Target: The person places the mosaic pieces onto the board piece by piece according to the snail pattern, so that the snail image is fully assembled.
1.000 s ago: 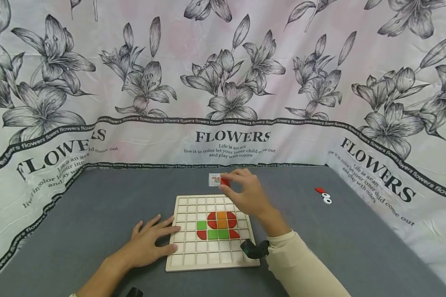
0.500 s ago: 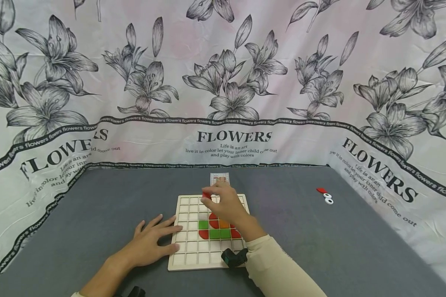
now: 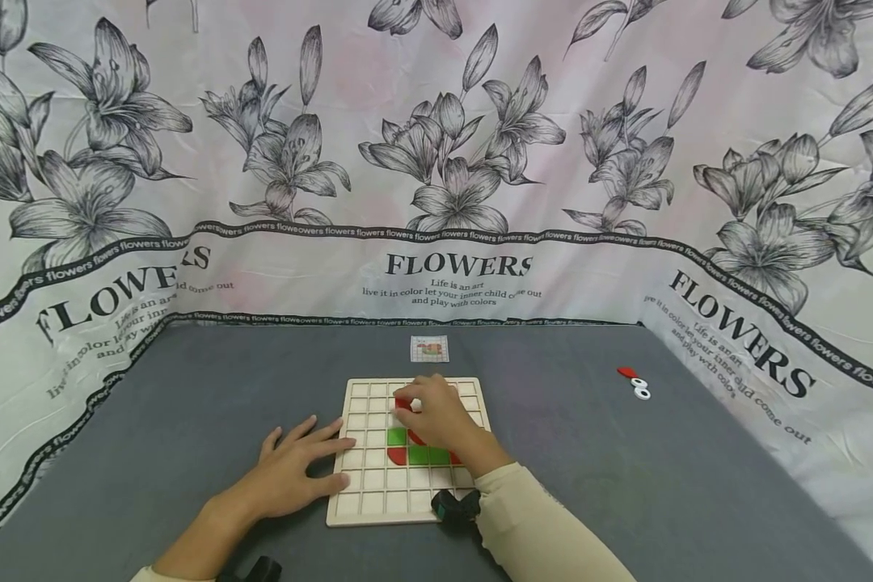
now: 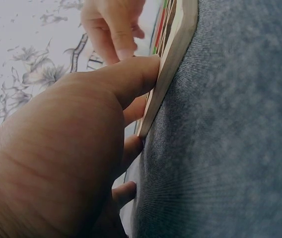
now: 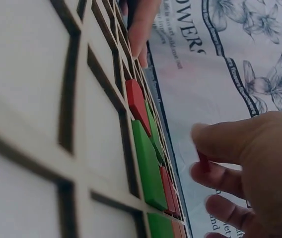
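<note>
A pale wooden grid board (image 3: 367,505) lies on the grey table. Thumb and index finger of my right hand (image 3: 440,416) pinch a small red piece (image 3: 402,402) over the board's upper middle cells; in the right wrist view that red piece (image 5: 203,161) shows between the fingertips, apart from the grid. Below the hand, a green square (image 3: 396,436), a red curved piece (image 3: 397,456) and green pieces (image 3: 429,456) sit in cells. The hand and forearm hide others. My left hand (image 3: 291,473), fingers spread, touches the board's left edge; its thumb (image 4: 136,74) meets the wooden side.
Behind the board lies a small printed card (image 3: 429,349) with a coloured grid picture. Off to the right are a red piece (image 3: 627,372) and two white rings (image 3: 640,389). A flower-print curtain (image 3: 451,275) borders the table at the back and both sides.
My right hand has carried the red piece from in front of the card leftward and nearer, to over the board, and the card is uncovered. The left hand has stayed at the board's edge.
</note>
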A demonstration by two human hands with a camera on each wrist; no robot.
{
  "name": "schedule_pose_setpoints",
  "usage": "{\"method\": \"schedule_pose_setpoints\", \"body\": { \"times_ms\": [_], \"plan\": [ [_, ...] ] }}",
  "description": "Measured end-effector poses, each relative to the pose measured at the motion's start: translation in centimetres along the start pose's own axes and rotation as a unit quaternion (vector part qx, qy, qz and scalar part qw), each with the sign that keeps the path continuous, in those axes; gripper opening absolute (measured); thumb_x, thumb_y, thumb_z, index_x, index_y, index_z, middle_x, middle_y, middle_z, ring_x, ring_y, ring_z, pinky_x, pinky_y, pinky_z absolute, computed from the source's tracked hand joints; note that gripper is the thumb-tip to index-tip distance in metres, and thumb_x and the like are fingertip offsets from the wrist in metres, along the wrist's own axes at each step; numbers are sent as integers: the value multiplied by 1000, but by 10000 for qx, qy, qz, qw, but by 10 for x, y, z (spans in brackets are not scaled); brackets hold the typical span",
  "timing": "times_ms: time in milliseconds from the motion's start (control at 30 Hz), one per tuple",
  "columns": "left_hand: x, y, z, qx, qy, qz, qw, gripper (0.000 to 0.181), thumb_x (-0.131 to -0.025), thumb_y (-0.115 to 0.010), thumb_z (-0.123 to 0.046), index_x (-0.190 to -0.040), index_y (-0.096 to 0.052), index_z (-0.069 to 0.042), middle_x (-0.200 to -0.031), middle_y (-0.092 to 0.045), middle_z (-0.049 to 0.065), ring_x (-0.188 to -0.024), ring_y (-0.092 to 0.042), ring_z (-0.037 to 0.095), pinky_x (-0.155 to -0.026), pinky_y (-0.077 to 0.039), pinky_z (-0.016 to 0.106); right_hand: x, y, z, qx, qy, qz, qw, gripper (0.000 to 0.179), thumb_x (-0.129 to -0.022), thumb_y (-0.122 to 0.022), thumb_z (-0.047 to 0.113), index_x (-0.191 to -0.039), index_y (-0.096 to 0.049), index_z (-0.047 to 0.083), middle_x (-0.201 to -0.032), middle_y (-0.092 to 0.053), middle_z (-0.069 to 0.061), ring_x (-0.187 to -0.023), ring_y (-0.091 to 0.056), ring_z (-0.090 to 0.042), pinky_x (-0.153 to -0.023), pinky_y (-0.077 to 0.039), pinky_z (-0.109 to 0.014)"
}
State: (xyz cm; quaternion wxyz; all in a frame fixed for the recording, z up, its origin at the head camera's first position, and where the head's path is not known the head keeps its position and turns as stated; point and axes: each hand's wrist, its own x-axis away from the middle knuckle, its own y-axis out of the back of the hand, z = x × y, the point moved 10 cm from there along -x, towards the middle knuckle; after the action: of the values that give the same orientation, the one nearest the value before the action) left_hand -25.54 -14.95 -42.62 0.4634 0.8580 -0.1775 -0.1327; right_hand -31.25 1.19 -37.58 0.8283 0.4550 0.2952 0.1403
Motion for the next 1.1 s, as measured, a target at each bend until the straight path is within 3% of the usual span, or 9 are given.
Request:
{"method": "schedule_pose_setpoints", "body": {
  "times_ms": [267, 567, 833, 933, 1100],
  "plan": [
    [-1, 3, 0, -30, -38, 18, 10000, 56, -87, -64, -55, -135, -60, -26, -151, -38, 3, -140, -18, 42, -99, 3, 72, 0, -11, -2, 209, 105, 198, 9995, 25, -91, -69, 22, -112, -73, 10, -98, -68, 1, -89, -55, -22, -74, -44, -41],
    [-1, 3, 0, 32, -52, -18, 10000, 56, -87, -64, -56, -134, -61, -26, -150, -39, 3, -140, -18, 42, -99, 3, 73, 2, -7, 2, 175, 156, -5, 9997, 21, -94, -59, 2, -106, -75, 5, -96, -69, -5, -85, -56, -25, -66, -44, -34],
    [-1, 3, 1, -7, -34, -37, 10000, 55, -87, -65, -55, -133, -62, -25, -150, -39, 3, -140, -19, 41, -100, 2, 71, 3, -7, 3, -264, 129, 9, 9996, 21, -92, -59, 1, -104, -76, 4, -98, -72, -5, -84, -56, -21, -69, -44, -28],
    [-1, 3, 1, -4, -22, -44, 10000, 55, -87, -65, -54, -133, -62, -25, -150, -39, 2, -140, -19, 40, -101, 2, 71, 2, -7, 2, -403, 75, 14, 9992, 22, -92, -59, 1, -106, -75, 4, -99, -72, -4, -83, -55, -19, -70, -45, -29],
    [-1, -1, 1, 10, 2, 5, 10000, 56, -87, -65, -55, -134, -62, -25, -150, -39, 2, -141, -18, 40, -101, 3, 70, 2, 6, 5, -585, 183, -142, 9980, 21, -92, -60, 2, -108, -73, 1, -96, -70, -7, -84, -58, -22, -81, -48, -41]
  ]
}}
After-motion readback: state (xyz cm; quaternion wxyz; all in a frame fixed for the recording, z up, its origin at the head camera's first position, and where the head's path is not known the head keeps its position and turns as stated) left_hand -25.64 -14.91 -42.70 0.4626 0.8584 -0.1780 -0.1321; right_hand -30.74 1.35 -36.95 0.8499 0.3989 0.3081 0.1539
